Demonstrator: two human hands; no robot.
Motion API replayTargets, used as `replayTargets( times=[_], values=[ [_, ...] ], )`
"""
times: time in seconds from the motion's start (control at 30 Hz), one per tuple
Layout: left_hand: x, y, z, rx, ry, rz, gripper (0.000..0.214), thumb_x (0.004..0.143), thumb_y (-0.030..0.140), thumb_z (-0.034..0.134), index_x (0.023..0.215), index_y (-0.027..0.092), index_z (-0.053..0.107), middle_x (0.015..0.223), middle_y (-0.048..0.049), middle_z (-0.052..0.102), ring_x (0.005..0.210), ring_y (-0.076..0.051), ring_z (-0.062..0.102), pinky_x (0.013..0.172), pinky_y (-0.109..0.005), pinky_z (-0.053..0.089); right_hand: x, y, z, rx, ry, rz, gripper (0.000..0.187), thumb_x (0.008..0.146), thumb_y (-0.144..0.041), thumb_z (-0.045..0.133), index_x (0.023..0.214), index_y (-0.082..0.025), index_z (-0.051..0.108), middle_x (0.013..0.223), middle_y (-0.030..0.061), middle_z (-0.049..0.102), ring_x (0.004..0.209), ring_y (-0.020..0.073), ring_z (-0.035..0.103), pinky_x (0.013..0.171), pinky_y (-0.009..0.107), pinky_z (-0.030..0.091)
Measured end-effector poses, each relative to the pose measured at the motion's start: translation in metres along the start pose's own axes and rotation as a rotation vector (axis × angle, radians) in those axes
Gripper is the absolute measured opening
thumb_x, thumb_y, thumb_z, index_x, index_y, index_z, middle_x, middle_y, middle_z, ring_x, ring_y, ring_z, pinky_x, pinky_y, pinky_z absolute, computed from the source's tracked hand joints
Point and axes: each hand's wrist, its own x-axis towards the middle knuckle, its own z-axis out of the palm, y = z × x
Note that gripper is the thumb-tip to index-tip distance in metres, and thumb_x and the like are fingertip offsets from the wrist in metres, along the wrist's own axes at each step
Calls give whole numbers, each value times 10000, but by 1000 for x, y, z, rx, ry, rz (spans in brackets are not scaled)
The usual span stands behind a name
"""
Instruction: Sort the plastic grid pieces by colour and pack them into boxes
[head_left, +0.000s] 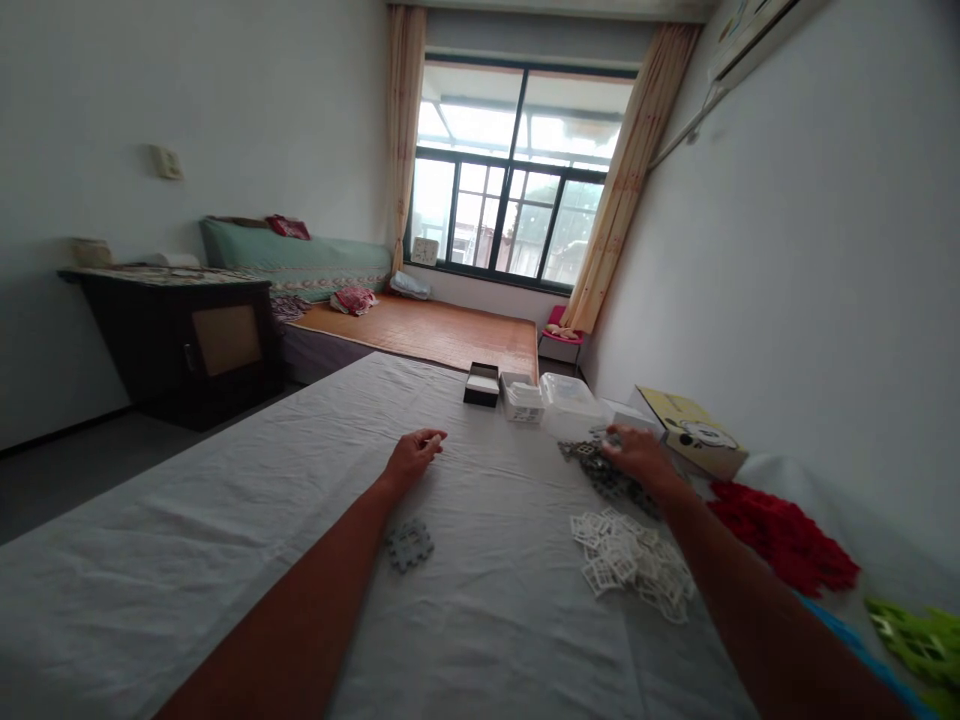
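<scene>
My left hand [412, 455] rests on the white sheet of the table [225, 540], fingers curled and pinched on a small pale piece I cannot make out. My right hand [637, 452] reaches into a pile of grey plastic grid pieces [604, 472], fingers bent down over them. A single grey grid piece [409, 545] lies beside my left forearm. Close to my right forearm sits a heap of white grid pieces [634, 562].
Red pieces [780, 535] and green pieces [915, 635] lie at the right edge. A dark box [481, 384], clear plastic containers [570, 402] and a cardboard box [694, 430] stand at the far end. Beyond are a bed [420, 335] and a dark cabinet [187, 340].
</scene>
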Motion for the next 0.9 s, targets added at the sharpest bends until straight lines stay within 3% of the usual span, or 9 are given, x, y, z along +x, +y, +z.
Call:
replayTargets(
  times=[0.07, 0.13, 0.27, 0.37, 0.5, 0.63, 0.7, 0.8, 0.9],
  values=[
    [-1, 1, 1, -25, 8, -4, 393, 712, 438, 571, 928, 129, 687, 771, -75, 699, 786, -212, 668, 604, -270, 496, 1, 12, -1, -26, 17, 36, 259, 800, -315, 551, 981, -157, 649, 1061, 144, 661, 1003, 271, 575, 918, 411, 392],
    [-3, 3, 0, -45, 17, -3, 390, 715, 433, 575, 929, 126, 686, 810, -84, 702, 791, -211, 667, 613, -273, 498, -3, -7, 8, 9, 34, -16, 244, 798, -306, 568, 984, -169, 649, 1111, 139, 643, 1065, 282, 545, 930, 420, 389],
    [-6, 5, -3, -71, 34, -14, 412, 733, 444, 565, 962, 119, 675, 921, -101, 698, 818, -196, 665, 657, -272, 506, -34, -112, 34, 414, -178, -452, 273, 849, -333, 518, 1078, -215, 609, 1046, 87, 662, 969, 227, 601, 848, 371, 465],
    [-6, 4, -6, -97, 43, -28, 461, 728, 487, 566, 986, 118, 664, 984, -108, 688, 839, -194, 664, 676, -273, 509, -67, -191, 43, 487, -250, -635, 406, 787, -426, 611, 1180, -354, 539, 1139, 0, 636, 1072, 212, 556, 912, 334, 442],
    [-6, 5, -7, -134, 46, -39, 507, 711, 523, 578, 997, 112, 654, 1005, -120, 679, 835, -199, 663, 671, -276, 508, -89, -233, 40, 424, -239, -768, 483, 779, -419, 628, 1238, -392, 481, 1193, -1, 607, 1091, 248, 529, 921, 358, 426],
    [-6, 6, -8, -179, 31, -40, 467, 693, 485, 616, 974, 115, 665, 973, -112, 683, 823, -202, 655, 667, -282, 504, -72, -196, 32, 303, -152, -697, 390, 731, -347, 659, 1111, -337, 572, 1061, -25, 654, 986, 195, 556, 907, 278, 428],
    [-6, 6, -8, -180, 19, -43, 460, 687, 477, 623, 963, 114, 672, 976, -111, 682, 819, -202, 652, 669, -283, 501, -52, -149, 27, 194, -31, -476, 370, 723, -322, 642, 1088, -290, 592, 1078, -9, 648, 1010, 200, 536, 901, 281, 423],
    [-5, 6, -7, -150, 1, -44, 473, 677, 490, 624, 960, 115, 679, 980, -111, 684, 808, -201, 652, 666, -282, 497, -19, -62, 15, 86, 86, -198, 361, 785, -295, 565, 1110, -141, 595, 1107, 125, 629, 1056, 264, 510, 937, 378, 378],
    [-4, 5, -8, -86, -12, -20, 489, 676, 514, 612, 952, 117, 684, 941, -105, 697, 793, -207, 653, 658, -286, 495, -1, 4, 2, -59, 77, 41, 390, 824, -383, 541, 1120, -134, 596, 1117, 143, 633, 1069, 269, 521, 914, 374, 382]
  ],
)
